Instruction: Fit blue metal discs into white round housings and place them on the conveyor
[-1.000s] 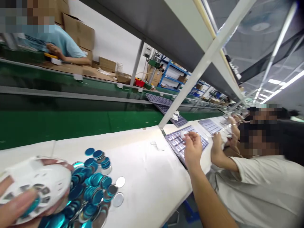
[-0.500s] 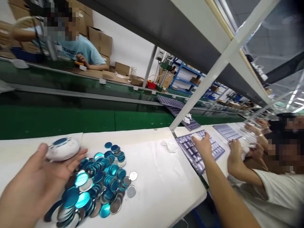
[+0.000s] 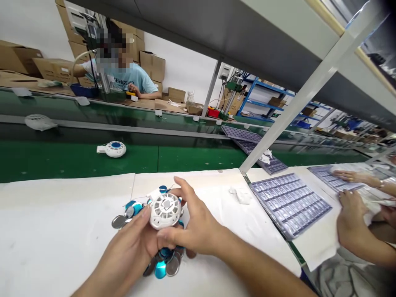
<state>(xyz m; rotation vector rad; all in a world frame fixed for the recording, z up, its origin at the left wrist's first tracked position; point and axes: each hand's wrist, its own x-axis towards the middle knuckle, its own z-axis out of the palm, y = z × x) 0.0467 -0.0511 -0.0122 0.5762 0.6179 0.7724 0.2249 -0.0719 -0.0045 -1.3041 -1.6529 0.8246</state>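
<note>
Snugly, white disc (image 3: 165, 211), between left fingers (image 3: 142, 218), right fingers (image 3: 185, 193)

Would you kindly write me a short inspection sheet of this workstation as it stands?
Surface: white-covered bench beside a green conveyor belt.
Job's things: white vented round housing held in both hands; blue-faced metal discs piled beneath it.
Clutter: small white pieces on the bench; another white housing on the belt.
Hands: left hand and right hand both grip the housing.
Cables: a pale curved hose across the belt.
Surroundings: grey blister tray, a co-worker's hand on the right, cardboard boxes, blue shelving.
</note>
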